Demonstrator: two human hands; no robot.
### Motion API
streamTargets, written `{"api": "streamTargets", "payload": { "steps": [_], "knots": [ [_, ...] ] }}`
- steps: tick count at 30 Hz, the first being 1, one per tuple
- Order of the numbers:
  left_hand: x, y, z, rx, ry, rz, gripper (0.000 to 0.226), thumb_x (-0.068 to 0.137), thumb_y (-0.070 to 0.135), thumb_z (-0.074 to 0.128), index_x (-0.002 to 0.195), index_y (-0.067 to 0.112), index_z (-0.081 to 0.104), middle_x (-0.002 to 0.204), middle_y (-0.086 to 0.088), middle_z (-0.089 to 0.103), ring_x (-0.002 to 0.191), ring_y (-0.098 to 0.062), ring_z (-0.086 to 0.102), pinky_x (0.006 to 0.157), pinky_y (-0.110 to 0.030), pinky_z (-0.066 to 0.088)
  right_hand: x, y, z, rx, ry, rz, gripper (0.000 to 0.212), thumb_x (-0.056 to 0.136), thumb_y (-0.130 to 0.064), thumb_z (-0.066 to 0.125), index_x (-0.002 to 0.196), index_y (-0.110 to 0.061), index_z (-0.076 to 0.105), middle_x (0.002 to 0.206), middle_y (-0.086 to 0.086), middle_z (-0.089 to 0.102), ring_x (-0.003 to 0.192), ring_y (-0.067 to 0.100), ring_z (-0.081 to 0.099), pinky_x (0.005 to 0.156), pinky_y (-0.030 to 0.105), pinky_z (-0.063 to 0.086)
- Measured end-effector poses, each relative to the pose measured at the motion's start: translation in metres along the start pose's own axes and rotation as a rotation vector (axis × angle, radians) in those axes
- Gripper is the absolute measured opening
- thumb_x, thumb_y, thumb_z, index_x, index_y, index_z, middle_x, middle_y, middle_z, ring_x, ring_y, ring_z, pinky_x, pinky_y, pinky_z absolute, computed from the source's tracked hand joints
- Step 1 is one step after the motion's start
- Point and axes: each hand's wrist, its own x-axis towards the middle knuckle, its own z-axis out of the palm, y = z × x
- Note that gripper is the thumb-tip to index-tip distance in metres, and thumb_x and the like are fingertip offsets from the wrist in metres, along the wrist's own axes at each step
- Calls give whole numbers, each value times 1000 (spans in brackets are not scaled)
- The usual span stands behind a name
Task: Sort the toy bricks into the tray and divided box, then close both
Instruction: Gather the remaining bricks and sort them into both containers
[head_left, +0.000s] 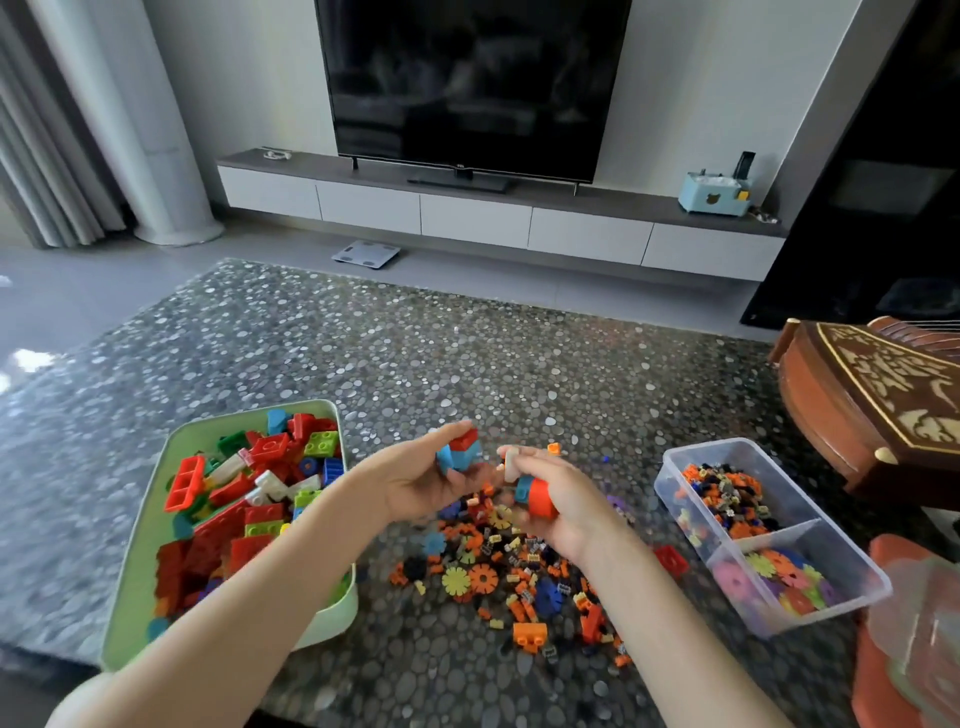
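Forearms enter from the lower edge above a pebble-patterned table (363, 364). Nearest on it lies a loose pile of small bricks and flower-shaped discs (498, 566), mostly orange, black, blue and yellow, with a larger orange brick (530, 635) at its near edge and a red brick (671, 560) between pile and box. Raised over the pile, the left hand (426, 478) curls its fingers round a blue-and-red brick (460, 452). Just beside it, the right hand (556, 499) grips an orange cylindrical brick with a blue piece (540, 496) in the palm and pinches a small white piece (511, 464) at its fingertips. Left of the hands stands the green tray (137, 545), uncovered and heaped with large red, green, blue and white bricks. To the right stands the clear divided box (675, 488), uncovered: its far compartment holds tiny bricks, its near one holds flower discs. A carved wooden object (872, 405) lies beyond the box. Farther off, a bathroom scale (366, 253) sits on the floor below a wall-mounted console (467, 208) carrying a dark television (467, 78).
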Motion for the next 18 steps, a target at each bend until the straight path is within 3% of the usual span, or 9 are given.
{"api": "streamTargets", "payload": {
  "steps": [3, 6, 8, 10, 11, 13, 15, 18],
  "knots": [
    [-39, 18, -35, 175, 72, 206, 15, 88, 19, 61, 90, 6, 55, 75, -11, 58, 48, -12, 58, 33, -12, 38, -2, 3, 50, -9, -126, 35, 13, 95, -9, 49, 94, -15, 61, 81, 6, 64, 63, 18, 60, 42, 21, 45],
    [-76, 32, -72, 495, 336, 429, 14, 81, 6, 70, 87, 10, 58, 63, -6, 55, 38, -8, 49, 33, -13, 36, 0, 11, 102, -57, -233, 61, 8, 93, -13, 53, 92, -14, 61, 74, 4, 62, 66, 17, 61, 47, 24, 51],
    [-95, 40, -96, 626, 467, 474, 17, 80, -3, 69, 87, 9, 60, 64, -10, 53, 35, -8, 47, 33, -13, 37, 2, 17, 135, -47, -300, 101, 12, 95, -18, 52, 89, -10, 58, 76, 5, 56, 69, 17, 59, 55, 29, 55],
    [-105, 45, -117, 728, 577, 463, 13, 80, -1, 69, 85, 10, 63, 73, -12, 56, 45, -10, 54, 42, -16, 47, 3, 20, 158, -37, -339, 131, 18, 98, -23, 48, 97, -9, 59, 88, 7, 59, 80, 18, 60, 69, 30, 54],
    [-107, 47, -125, 781, 644, 461, 11, 81, 2, 70, 83, 12, 65, 77, -11, 58, 54, -12, 54, 46, -18, 48, 3, 21, 164, -52, -338, 132, 25, 99, -26, 46, 109, -7, 59, 105, 11, 61, 97, 22, 60, 82, 34, 52],
    [-108, 48, -132, 901, 756, 484, 3, 83, 10, 69, 85, 12, 67, 71, -6, 55, 57, -13, 46, 45, -18, 39, 4, 23, 169, -104, -330, 137, 45, 100, -30, 40, 135, -2, 45, 142, 16, 43, 133, 27, 40, 105, 39, 36],
    [-104, 48, -132, 985, 798, 519, 11, 86, 14, 65, 94, 8, 69, 74, -6, 56, 63, -15, 48, 55, -22, 37, 3, 23, 165, -111, -329, 133, 49, 102, -28, 36, 142, 0, 35, 151, 17, 31, 141, 27, 28, 113, 40, 24],
    [-97, 46, -121, 1125, 857, 551, 16, 91, 16, 58, 96, 8, 71, 96, -14, 66, 90, -28, 60, 76, -31, 45, 3, 22, 147, -77, -265, 85, 45, 102, -20, 36, 141, 2, 37, 147, 18, 37, 138, 27, 34, 115, 39, 26]
  ]
}}
